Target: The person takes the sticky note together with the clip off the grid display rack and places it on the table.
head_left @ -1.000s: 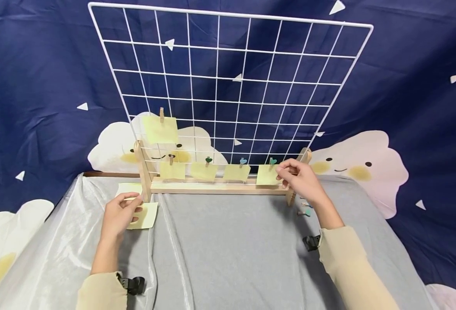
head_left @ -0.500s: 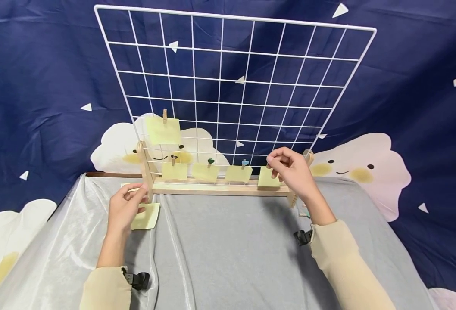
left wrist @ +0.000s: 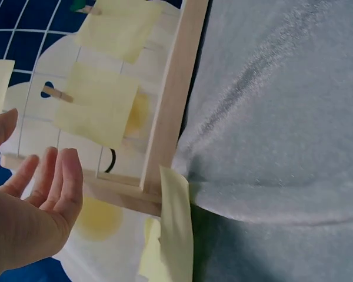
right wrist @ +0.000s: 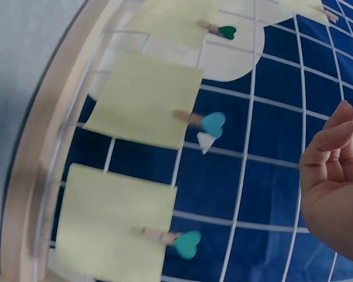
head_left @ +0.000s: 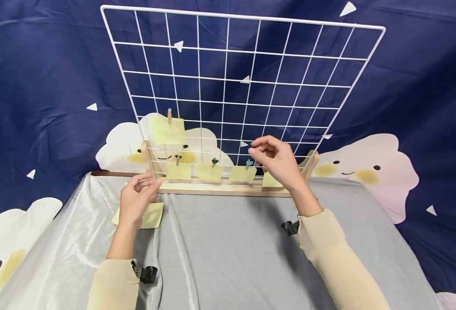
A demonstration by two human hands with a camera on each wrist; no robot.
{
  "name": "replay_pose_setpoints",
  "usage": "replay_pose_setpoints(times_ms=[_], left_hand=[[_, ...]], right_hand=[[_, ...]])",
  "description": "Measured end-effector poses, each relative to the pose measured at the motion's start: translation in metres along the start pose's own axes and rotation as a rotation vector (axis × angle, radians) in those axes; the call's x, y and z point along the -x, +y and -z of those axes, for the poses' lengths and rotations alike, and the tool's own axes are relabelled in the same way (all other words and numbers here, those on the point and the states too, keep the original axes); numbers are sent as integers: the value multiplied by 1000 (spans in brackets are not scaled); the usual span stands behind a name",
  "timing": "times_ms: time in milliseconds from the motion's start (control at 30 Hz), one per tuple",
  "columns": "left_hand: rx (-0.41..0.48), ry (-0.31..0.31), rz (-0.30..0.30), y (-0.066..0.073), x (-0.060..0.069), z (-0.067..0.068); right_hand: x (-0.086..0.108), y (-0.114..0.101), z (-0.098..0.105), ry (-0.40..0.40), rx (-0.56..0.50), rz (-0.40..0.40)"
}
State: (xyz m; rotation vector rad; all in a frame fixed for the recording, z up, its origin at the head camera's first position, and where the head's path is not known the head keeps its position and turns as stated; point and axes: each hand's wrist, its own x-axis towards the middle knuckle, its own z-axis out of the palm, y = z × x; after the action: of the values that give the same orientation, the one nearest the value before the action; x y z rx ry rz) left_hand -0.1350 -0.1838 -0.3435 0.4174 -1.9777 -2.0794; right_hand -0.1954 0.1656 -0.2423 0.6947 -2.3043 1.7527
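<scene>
Navy cloth (head_left: pixel 426 64) backs a white grid (head_left: pixel 225 78) as the right hand (head_left: pixel 276 160), fingers relaxed and empty, draws left from the rightmost note (right wrist: pixel 103 220), leaving it clipped; the empty left hand (head_left: pixel 135 198) hovers near loose notes (head_left: pixel 153 216).

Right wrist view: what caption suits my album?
Heart-topped pegs hold yellow notes on a white grid, right hand nearby.

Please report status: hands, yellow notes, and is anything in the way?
Left hand, right hand: relaxed, no item visible. Five yellow notes clipped on white grid; loose notes on grey cloth. No obstacle seen.
</scene>
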Motion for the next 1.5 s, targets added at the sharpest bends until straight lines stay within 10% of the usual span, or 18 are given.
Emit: replay_pose_setpoints(times_ms=[1500], left_hand=[[190,-24,10,34,-11,-23]], right_hand=[[-40,-24,-89,-27,7,164]])
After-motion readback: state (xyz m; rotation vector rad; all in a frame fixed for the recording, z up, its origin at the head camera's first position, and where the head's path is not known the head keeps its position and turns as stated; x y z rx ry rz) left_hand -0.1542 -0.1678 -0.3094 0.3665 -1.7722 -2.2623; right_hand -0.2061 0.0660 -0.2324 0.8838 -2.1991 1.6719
